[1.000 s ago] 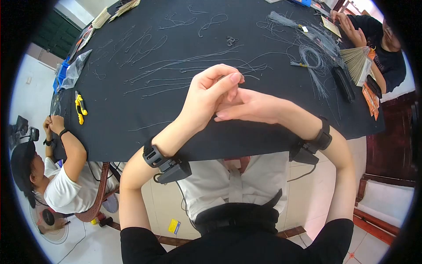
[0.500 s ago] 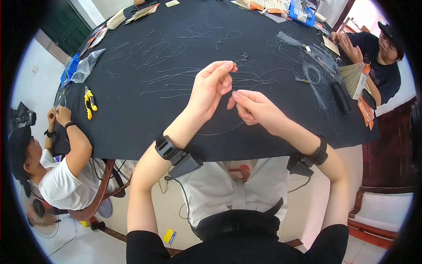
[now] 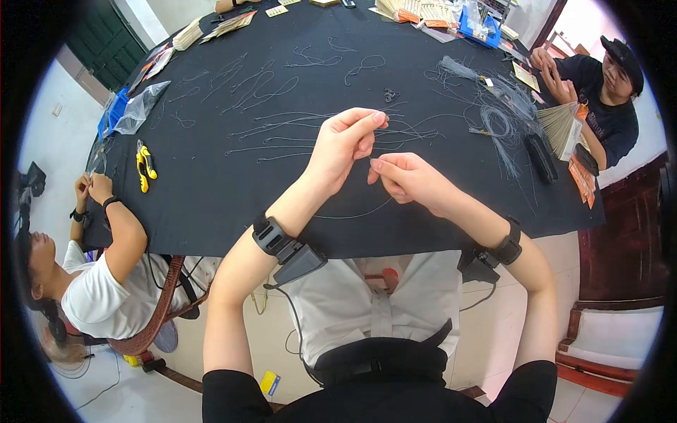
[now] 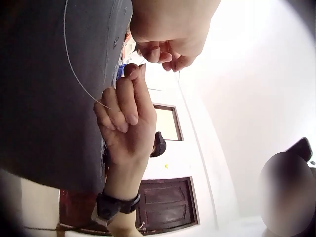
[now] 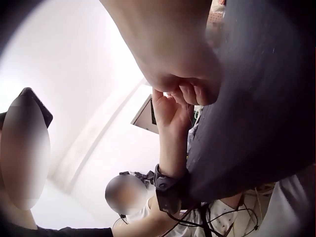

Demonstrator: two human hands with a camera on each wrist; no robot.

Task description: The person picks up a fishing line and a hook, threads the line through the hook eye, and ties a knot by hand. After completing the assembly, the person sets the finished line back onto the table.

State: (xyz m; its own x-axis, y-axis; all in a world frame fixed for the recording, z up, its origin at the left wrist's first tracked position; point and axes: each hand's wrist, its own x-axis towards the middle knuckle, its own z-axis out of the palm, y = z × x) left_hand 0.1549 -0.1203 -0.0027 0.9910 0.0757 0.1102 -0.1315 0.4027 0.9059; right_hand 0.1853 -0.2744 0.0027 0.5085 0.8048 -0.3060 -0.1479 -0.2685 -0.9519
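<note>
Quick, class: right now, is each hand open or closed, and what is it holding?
Left hand: closed, seemingly pinching a thin grey line.
Right hand: closed, fingers curled round that line.

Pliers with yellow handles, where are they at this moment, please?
In the head view, the yellow pliers lie on the left part of the black tablecloth, below the clear plastic bag and right of the white-shirted person's hands.

Cannot follow the strand (image 4: 74, 74) inside the right hand (image 4: 126, 113); cannot make out the blurred head (image 5: 127, 194), right wrist view.
</note>
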